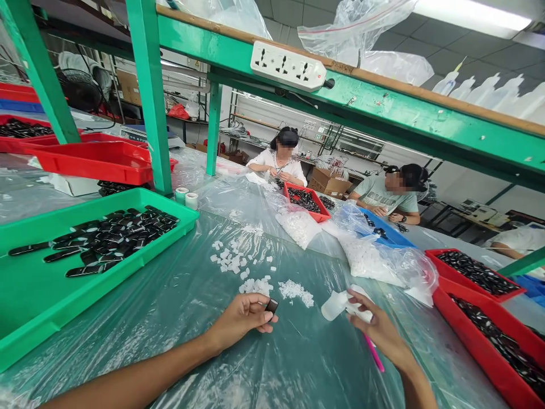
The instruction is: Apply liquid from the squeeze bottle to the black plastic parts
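Note:
My left hand pinches a small black piece between thumb and fingers, low in the middle of the view. To its right, my right hand has its fingers around a white translucent bottle; a white object beside the bottle is partly hidden by the fingers. A pink stick lies under my right hand. Just beyond my left hand are small white pieces, with a pile of finer white bits next to them and more loose white pieces farther back.
A green tray with black parts is at left. Red trays of black parts line the right. Bags of white pieces lie beyond my hands. Two people work across the table. A green shelf with a power strip spans overhead.

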Motion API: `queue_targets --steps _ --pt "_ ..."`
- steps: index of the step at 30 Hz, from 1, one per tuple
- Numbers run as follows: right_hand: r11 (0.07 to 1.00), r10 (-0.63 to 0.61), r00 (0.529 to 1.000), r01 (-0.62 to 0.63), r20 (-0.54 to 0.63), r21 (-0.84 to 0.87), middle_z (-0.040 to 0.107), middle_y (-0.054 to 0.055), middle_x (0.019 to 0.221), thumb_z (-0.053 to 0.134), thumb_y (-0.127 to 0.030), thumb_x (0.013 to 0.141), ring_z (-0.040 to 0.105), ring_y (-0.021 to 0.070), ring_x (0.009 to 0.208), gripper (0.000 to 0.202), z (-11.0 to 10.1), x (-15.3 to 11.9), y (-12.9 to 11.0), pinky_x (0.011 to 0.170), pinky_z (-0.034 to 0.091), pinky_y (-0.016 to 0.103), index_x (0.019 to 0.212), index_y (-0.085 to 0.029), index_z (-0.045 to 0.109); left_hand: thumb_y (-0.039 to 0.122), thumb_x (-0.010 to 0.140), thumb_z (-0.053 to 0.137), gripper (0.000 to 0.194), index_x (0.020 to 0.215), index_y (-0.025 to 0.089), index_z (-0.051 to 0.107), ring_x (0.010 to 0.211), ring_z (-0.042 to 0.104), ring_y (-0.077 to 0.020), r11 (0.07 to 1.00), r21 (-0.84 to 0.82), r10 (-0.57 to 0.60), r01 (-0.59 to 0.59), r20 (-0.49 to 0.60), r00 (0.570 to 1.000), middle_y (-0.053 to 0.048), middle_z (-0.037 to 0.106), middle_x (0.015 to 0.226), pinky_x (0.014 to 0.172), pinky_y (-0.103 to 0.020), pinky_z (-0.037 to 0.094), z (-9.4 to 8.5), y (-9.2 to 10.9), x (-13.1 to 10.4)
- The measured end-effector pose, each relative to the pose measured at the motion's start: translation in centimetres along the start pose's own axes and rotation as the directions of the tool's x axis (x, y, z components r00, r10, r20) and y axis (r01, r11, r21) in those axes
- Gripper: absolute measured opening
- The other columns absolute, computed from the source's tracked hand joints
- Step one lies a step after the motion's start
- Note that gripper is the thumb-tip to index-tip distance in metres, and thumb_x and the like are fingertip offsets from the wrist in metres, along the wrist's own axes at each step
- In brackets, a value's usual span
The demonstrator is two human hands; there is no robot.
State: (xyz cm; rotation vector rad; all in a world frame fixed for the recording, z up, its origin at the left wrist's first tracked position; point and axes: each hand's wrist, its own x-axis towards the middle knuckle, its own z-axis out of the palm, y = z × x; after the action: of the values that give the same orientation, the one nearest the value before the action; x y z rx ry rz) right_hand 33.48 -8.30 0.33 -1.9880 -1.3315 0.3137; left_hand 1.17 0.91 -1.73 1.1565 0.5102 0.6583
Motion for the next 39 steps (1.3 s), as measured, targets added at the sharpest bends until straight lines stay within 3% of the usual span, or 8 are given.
queue_targets --steps 3,8,16,23,27,29,34,39 --pt "0.994 -0.023 0.991 0.009 0.13 0.113 0.065 0.002 0.088 0.07 -0.037 0.056 0.056 0.0207 0.077 0.044 0.8 0.0 -0.1 0.067 0.045 0.03 0.097 -0.025 0.068 0.034 0.075 0.068 0.028 0.092 0.012 0.063 0.07 0.064 -0.019 0.982 0.138 0.128 -0.127 -0.001 0.992 -0.01 0.068 0.086 0.064 -0.029 0.05 0.3 0.1 -0.3" --pt "0.972 -0.036 0.988 0.0 0.153 0.233 0.057 -0.001 0.07 0.071 -0.039 0.06 0.049 0.0166 0.065 0.021 2.2 0.0 -0.8 0.058 0.039 0.027 0.069 -0.021 0.067 0.029 0.078 0.063 0.021 0.093 0.014 0.066 0.065 0.062 -0.0162 0.92 0.352 0.184 -0.174 0.005 0.983 -0.009 0.068 0.086 0.064 -0.026 0.048 0.6 0.7 -0.8" --pt "0.773 -0.019 0.99 -0.072 0.137 0.631 0.065 0.006 0.095 0.072 -0.039 0.063 0.057 0.0237 0.09 0.036 4.9 -0.8 -3.7 0.081 0.042 0.036 0.092 -0.021 0.061 0.027 0.077 0.064 0.022 0.095 0.015 0.065 0.069 0.064 -0.0177 0.92 0.357 0.171 -0.162 0.007 0.985 -0.009 0.067 0.094 0.066 -0.026 0.047 0.5 0.5 -0.8" --pt "0.4 -0.05 0.981 -0.153 0.188 0.904 0.055 0.002 0.077 0.053 -0.055 0.076 0.05 0.0167 0.066 0.034 7.8 -3.2 -7.5 0.06 0.043 0.031 0.087 -0.024 0.059 0.029 0.077 0.063 0.023 0.093 0.014 0.07 0.069 0.063 -0.0195 0.942 0.289 0.183 -0.171 -0.015 0.983 -0.008 0.07 0.082 0.066 -0.028 0.048 0.4 0.1 -0.5" --pt "0.017 -0.068 0.938 -0.338 0.339 0.941 0.038 -0.003 0.064 0.044 -0.048 0.084 0.033 0.0104 0.052 0.03 8.8 -4.1 -9.3 0.05 0.035 0.024 0.081 -0.022 0.059 0.032 0.074 0.067 0.027 0.093 0.013 0.07 0.064 0.062 -0.0178 0.961 0.226 0.171 -0.159 -0.034 0.985 -0.008 0.069 0.084 0.065 -0.028 0.049 0.2 -0.4 -0.2" --pt "-0.097 -0.065 0.913 -0.408 0.403 0.908 0.034 -0.005 0.063 0.047 -0.044 0.083 0.029 0.0092 0.05 0.027 9.2 -4.4 -9.5 0.049 0.033 0.023 0.079 -0.02 0.059 0.035 0.073 0.068 0.031 0.094 0.013 0.069 0.068 0.064 -0.0195 0.978 0.165 0.136 -0.129 -0.03 0.99 -0.009 0.069 0.088 0.067 -0.029 0.049 0.2 -0.4 -0.1" --pt "-0.131 0.032 0.903 -0.422 0.429 0.897 0.035 -0.006 0.06 0.058 -0.039 0.078 0.026 0.0077 0.048 0.02 10.4 -4.9 -9.1 0.047 0.032 0.022 0.07 -0.02 0.056 0.039 0.076 0.065 0.034 0.097 0.012 0.067 0.076 0.065 -0.0226 0.975 0.19 0.119 -0.112 -0.029 0.992 -0.011 0.068 0.091 0.067 -0.028 0.049 0.2 -0.2 -0.3" --pt "0.021 0.128 0.912 -0.395 0.389 0.918 0.041 -0.006 0.057 0.058 -0.046 0.078 0.023 0.0062 0.042 0.027 10.8 -5.4 -9.6 0.043 0.031 0.022 0.084 -0.02 0.062 0.035 0.074 0.066 0.029 0.096 0.015 0.07 0.07 0.061 -0.0184 0.905 0.4 0.183 -0.147 -0.052 0.982 -0.009 0.069 0.089 0.065 -0.025 0.047 0.4 0.3 -0.6"
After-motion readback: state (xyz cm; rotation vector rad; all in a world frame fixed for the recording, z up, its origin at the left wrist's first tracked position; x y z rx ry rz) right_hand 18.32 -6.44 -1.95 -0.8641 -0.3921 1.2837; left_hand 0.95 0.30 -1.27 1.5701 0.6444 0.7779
